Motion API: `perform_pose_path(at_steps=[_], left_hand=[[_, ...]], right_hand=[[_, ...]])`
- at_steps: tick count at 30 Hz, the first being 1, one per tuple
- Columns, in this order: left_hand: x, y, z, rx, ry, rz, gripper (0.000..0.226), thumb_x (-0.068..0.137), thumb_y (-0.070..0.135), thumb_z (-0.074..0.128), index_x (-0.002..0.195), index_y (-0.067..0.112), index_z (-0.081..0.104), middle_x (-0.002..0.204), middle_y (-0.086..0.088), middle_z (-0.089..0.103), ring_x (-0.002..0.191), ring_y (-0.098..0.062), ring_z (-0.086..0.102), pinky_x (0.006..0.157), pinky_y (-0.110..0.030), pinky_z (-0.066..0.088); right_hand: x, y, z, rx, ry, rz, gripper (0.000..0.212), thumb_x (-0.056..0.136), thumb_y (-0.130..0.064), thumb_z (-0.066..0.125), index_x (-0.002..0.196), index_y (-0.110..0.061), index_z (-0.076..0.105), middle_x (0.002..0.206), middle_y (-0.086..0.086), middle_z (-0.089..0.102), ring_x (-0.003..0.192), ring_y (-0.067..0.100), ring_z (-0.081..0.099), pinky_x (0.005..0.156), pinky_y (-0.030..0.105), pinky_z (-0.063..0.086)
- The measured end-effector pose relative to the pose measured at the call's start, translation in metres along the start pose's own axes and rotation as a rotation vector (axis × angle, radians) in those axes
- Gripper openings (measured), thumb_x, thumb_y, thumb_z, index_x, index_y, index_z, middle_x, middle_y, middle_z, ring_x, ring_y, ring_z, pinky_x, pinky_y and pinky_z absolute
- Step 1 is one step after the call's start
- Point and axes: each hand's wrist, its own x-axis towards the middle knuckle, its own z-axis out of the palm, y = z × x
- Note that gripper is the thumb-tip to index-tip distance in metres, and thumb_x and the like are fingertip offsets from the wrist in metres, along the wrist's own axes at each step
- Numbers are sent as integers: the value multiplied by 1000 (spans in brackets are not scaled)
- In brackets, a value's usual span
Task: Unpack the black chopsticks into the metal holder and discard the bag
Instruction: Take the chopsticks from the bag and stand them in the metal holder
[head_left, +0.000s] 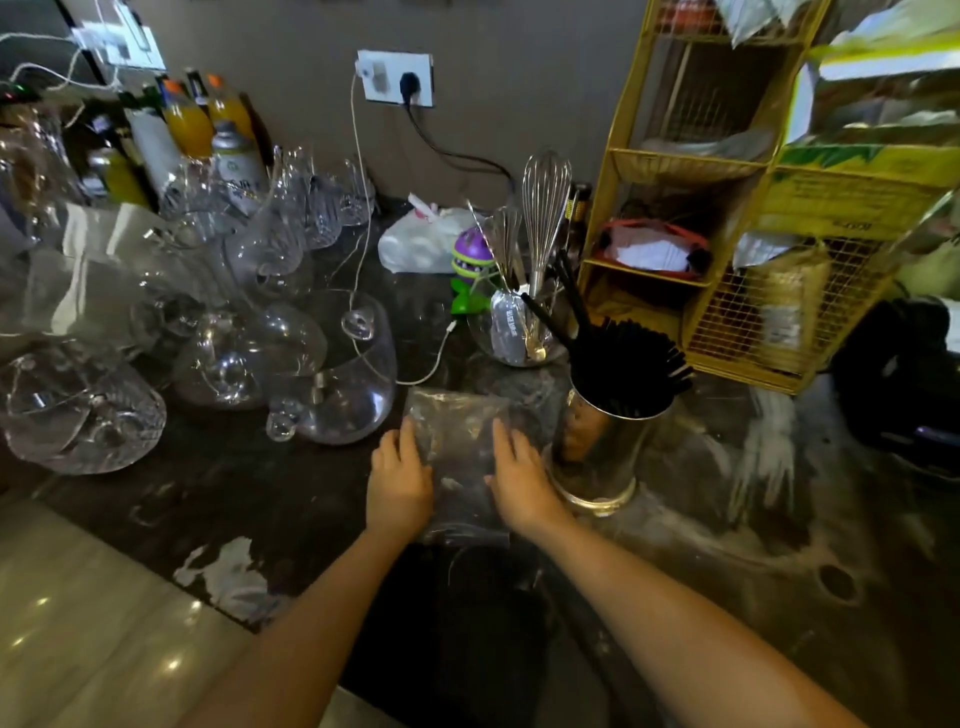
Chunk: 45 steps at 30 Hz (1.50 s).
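Head view: dark stone counter (701, 519), crowded at the left with glassware. Item one, the black chopsticks (631, 358): already standing in the metal holder (605, 452), fanned, tips leaning up and to the right, long axis near upright with a tilt toward the yellow wire rack (727, 208). Item two, the clear bag (460, 457): apparently empty, lying flat on the counter just left of the holder, its long axis running away from the person toward the wall. Left hand (399, 480) and right hand (522, 480): both spread flat, palms down, pressing the bag's two long edges, gripping nothing. Step in hand, by my reading: flattening the bag before discarding it. Best done by sweeping air toward the open end, then folding or gathering it along its length, keeping the right wrist away from the holder, which stands just beside it and could tip.
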Motion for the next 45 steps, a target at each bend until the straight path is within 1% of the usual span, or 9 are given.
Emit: perform_pose_path(at_steps=[4,14,27,30,33,36,40,42,45], left_hand=[[0,-20,21,322,-114,231,58,92,29,36,139,10,9,152,-15,12,141,-29,10,114,-45,13],[3,-32,27,358,-266,267,56,93,41,22,140,13,6,154,-8,6,141,-19,0,114,-34,1],[12,10,-4,48,-396,36,56,91,34,40,138,15,16,151,-12,20,139,-24,17,113,-40,18],[18,39,-29,-194,-377,51,56,88,26,49,137,13,25,139,-14,42,124,-24,43,102,-35,35],[24,79,-59,-433,-251,141,46,83,16,58,125,6,43,99,-8,64,87,-12,61,79,-19,46],[29,118,-84,-613,-162,253,32,76,10,65,107,5,57,68,0,57,58,-6,51,54,-8,42],[30,148,-97,-717,-163,316,16,69,19,72,79,24,61,58,-1,54,45,-5,47,45,-16,38],[31,159,-96,-707,-115,289,12,69,22,72,70,24,60,55,-5,52,44,-11,44,48,-26,35],[33,171,-94,-698,-54,255,9,73,24,69,69,20,62,53,-2,57,41,-5,47,47,-21,38]], right_hand=[[-6,17,22,-228,-149,-111,62,94,-38,30,142,-12,0,156,13,-3,143,27,-1,116,43,6],[-12,31,35,-349,-111,-147,69,91,-51,21,142,-11,-1,156,7,2,143,20,-3,116,42,0],[-16,12,-13,-150,-260,-143,67,92,-48,27,142,-16,-5,156,6,-2,143,20,-4,116,40,2],[-26,-5,-49,-21,-226,-226,69,91,-44,37,143,-19,-1,156,4,8,143,18,5,114,36,10],[-41,-23,-90,82,-131,-310,64,88,-37,46,141,-23,13,149,5,30,136,20,28,109,36,27],[-56,-32,-130,215,67,-368,50,86,-30,52,132,-29,34,115,4,60,106,16,56,90,32,46],[-65,-25,-167,384,304,-334,24,84,-21,58,107,-24,53,74,-7,58,67,4,56,60,12,42],[-66,-17,-176,445,367,-284,16,83,-19,58,97,-26,54,67,-7,57,63,9,57,57,15,43],[-64,-9,-183,512,385,-219,18,84,-17,58,86,-33,49,61,-5,56,63,20,60,60,31,49]])
